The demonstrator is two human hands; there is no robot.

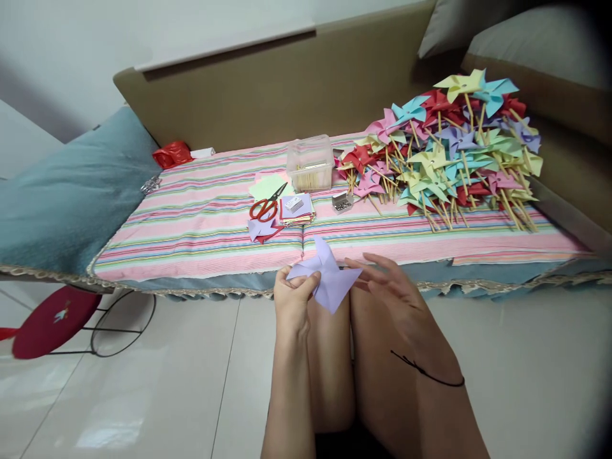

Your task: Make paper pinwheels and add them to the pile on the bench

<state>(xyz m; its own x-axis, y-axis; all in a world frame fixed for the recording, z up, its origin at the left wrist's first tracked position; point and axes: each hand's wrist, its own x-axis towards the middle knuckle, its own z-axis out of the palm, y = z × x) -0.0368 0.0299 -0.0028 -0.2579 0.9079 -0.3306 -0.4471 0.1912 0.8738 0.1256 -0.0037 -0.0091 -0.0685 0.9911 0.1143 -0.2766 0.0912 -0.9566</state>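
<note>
Over my knees, my left hand (297, 292) pinches a purple paper pinwheel (331, 280), thumb pressed near its centre. No stick shows on it. Close to its right tip is my right hand (394, 290), fingers spread and loosely curved, with nothing visible in them; whether the fingertips touch the paper I cannot tell. Just beyond, on the striped cloth, lie orange-handled scissors (264, 207), cut purple and red paper pieces (262, 229) and a stack of coloured paper squares (297, 210) with a small white box (294, 204) on top.
A clear plastic box (310, 166) with sticks stands behind the stack. Beside it sits a small open box of metal pins (342, 203). Finished pinwheels on sticks (433, 159) are heaped at the right. A red bag (172, 154) lies far left, and a dark red stool (57, 322) stands below.
</note>
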